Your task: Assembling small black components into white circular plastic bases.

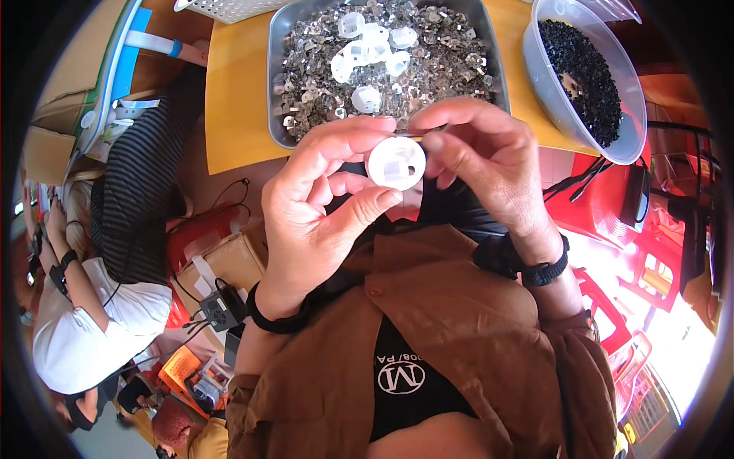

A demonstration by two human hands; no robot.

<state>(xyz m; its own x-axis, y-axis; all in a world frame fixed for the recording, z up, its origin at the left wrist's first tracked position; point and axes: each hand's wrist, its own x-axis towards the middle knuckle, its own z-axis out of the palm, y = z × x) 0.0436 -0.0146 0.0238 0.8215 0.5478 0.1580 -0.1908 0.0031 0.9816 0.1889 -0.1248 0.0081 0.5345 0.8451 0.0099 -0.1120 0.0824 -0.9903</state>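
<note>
Hands: L hand (317, 206) + R hand (482, 157) pinch 1 white disc (396, 162).

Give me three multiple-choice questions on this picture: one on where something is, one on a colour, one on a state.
1. Where do the loose white plastic pieces lie?
A. On the metal bits in the steel tray
B. In the clear bowl
C. On the floor

2. What colour are the granules in the clear bowl?
A. Red
B. Black
C. White

3. How is the round white part held?
A. Lying in the tray
B. By one hand only
C. Between both hands

A: they sit atop the tray's metal heap. B: the granules are black. C: left hand and right hand both pinch it.
</note>
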